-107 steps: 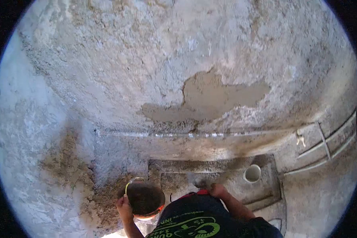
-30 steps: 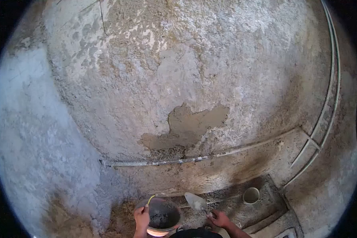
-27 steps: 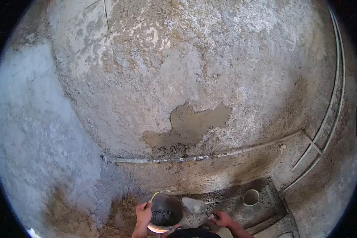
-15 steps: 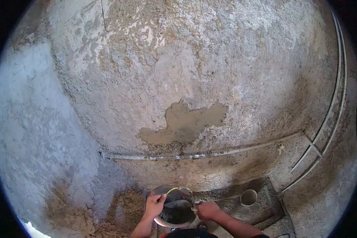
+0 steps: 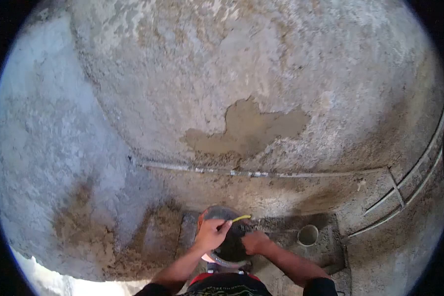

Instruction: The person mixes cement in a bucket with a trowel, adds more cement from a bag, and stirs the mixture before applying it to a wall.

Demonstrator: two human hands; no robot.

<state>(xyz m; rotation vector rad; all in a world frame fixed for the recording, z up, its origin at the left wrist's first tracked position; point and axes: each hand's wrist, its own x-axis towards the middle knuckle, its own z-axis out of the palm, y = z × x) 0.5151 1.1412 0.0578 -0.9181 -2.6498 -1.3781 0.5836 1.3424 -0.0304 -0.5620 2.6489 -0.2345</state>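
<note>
2 hands at bucket (image 5: 217, 215), left hand (image 5: 210, 234) gripping rim, right hand (image 5: 254, 242) inside

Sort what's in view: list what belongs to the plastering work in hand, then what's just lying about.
In use:
- left hand, gripping the bucket rim by the yellow handle
- right hand, down inside the bucket
- wet mortar patch on the wall

Lying about:
- white pipe opening in the floor
- pipe along the wall base
- loose sand

Bucket (image 5: 205, 217): orange rim, grey mortar inside, yellow handle (image 5: 240, 217). Wall (image 5: 232, 64): mottled grey-white, one brown wet patch (image 5: 246, 130). Pipe end (image 5: 308, 235) at 3 o'clock: pale cream.
</note>
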